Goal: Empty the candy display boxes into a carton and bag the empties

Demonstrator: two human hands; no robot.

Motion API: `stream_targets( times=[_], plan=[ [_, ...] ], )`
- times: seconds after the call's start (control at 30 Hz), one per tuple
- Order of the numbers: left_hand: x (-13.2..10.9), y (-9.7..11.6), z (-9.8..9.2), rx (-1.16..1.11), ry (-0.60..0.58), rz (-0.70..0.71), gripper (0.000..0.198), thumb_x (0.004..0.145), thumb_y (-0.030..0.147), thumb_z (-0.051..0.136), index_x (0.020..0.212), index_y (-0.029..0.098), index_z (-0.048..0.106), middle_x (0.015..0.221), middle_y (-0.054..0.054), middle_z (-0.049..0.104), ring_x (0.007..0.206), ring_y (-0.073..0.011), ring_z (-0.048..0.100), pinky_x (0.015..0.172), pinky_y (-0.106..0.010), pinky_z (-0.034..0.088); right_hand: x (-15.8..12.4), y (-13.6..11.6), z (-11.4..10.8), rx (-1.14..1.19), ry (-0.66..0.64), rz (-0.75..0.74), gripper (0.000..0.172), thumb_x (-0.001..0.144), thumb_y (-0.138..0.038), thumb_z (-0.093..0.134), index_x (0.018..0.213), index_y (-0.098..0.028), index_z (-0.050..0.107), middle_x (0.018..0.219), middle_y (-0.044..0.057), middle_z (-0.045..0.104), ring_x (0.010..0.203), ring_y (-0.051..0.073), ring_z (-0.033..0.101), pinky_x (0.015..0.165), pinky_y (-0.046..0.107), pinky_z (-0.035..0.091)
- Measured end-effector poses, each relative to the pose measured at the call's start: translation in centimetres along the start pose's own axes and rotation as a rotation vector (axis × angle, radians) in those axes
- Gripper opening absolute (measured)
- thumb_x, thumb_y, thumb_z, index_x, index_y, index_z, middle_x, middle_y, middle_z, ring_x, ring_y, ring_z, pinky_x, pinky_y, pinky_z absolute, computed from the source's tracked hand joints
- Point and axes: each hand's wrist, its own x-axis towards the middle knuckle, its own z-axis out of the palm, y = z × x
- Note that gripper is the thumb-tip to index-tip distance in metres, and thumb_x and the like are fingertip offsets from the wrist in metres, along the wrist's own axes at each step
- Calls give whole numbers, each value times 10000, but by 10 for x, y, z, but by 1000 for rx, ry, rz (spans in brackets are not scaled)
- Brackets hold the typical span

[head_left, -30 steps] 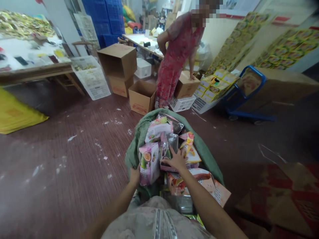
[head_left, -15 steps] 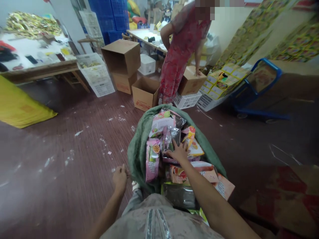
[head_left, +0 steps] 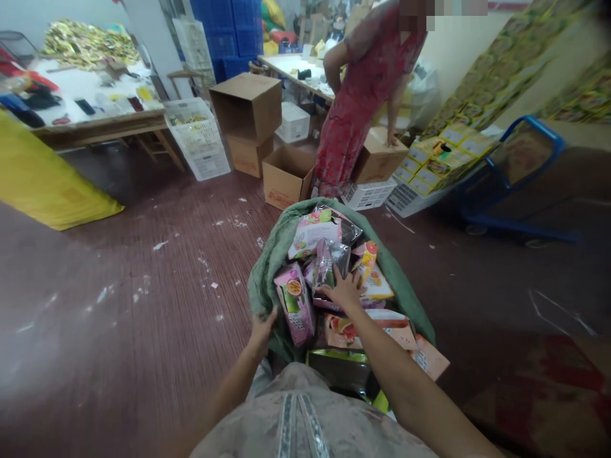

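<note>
Packet [head_left: 325, 264] lies partly under the spread right hand [head_left: 346, 291]; left hand [head_left: 262, 329] at sack [head_left: 263, 280], grip unclear.

My bare right forearm [head_left: 386, 362] is slanting in from the lower right, stretching well ahead of me, and my right grip [head_left: 347, 292] is lying palm down at its end, the fingers splaying forward and the thumb [head_left: 326, 292] sticking out toward my left. My left forearm [head_left: 229, 375] is angling in from the other side, its grip [head_left: 262, 327] sitting lower and nearer my body. One digit there is pointing forward and inward; how far the others are curling, I'm not making out. My two hands are staying well apart.
</note>
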Motion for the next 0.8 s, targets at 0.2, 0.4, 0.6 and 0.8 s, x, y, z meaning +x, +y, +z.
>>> stream_targets(
  times=[0.2,0.4,0.6,0.8],
  plan=[
    [-17,-12,-4,-189,-38,-54,225,749,324,767,850,154,659,747,-30,697,635,-143,641,630,-276,523,2,-3,2,3,-2,5,1014,755,-809,519,1571,-309,185,1502,197,323,1468,441,54,1075,737,94],
    [-38,24,-34,-347,6,-106,237,937,223,449,822,175,652,770,-52,728,720,-156,698,753,-294,584,2,-12,0,41,-28,-2,1007,755,-821,508,1567,-311,200,1523,199,291,1481,421,-6,1077,721,134],
    [-94,53,-55,-289,-31,-141,202,893,148,503,839,118,695,795,-77,753,801,-196,728,780,-323,607,-1,-8,-8,56,-144,-7,1014,779,-797,500,1580,-304,120,1572,194,218,1487,405,-76,1081,727,119],
    [-121,30,-72,-363,24,-93,269,940,187,462,861,150,717,807,-22,766,834,-192,728,714,-289,616,-39,17,-71,208,-122,-200,927,794,-758,549,1553,-311,259,1629,129,89,1483,418,67,1125,612,223]
  ],
)
